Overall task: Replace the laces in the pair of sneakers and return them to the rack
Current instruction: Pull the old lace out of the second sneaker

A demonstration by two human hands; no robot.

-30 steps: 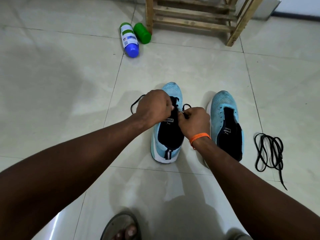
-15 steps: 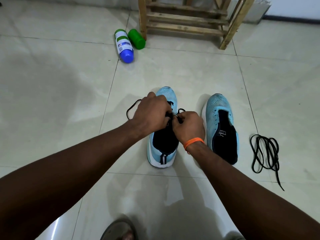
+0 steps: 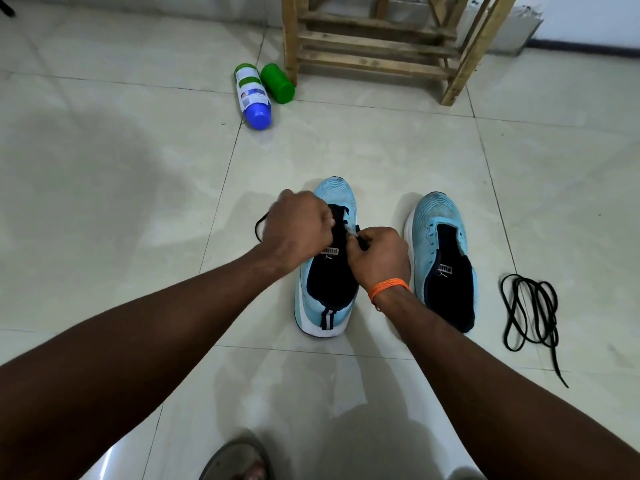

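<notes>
On the floor [image 3: 104, 168] near the rack [image 3: 374, 46], left hand [image 3: 298, 230] and right hand [image 3: 379, 258] pinch a limp black lace [image 3: 259, 230] at a blue sneaker [image 3: 334, 199], a soft cord probably best gripped by its tip.

Soft, even indoor light, fairly bright, with nothing harshly lit. The glossy floor [image 3: 381, 150] throws it back as pale patches, with a white glare streak at the lower left edge. A broad faint shadow spreads over the upper left, and another pools at bottom centre. The sneakers [image 3: 436, 216] cast short soft shadows to their left, so the light comes from the right. The left hand [image 3: 294, 230] is smeared by motion, as is the lace [image 3: 256, 229] end between the hands. Both forearms are dark, with little detail. Wide-angle bending bows the tile seams and splays the rack [image 3: 374, 46] legs at the top edge.
</notes>
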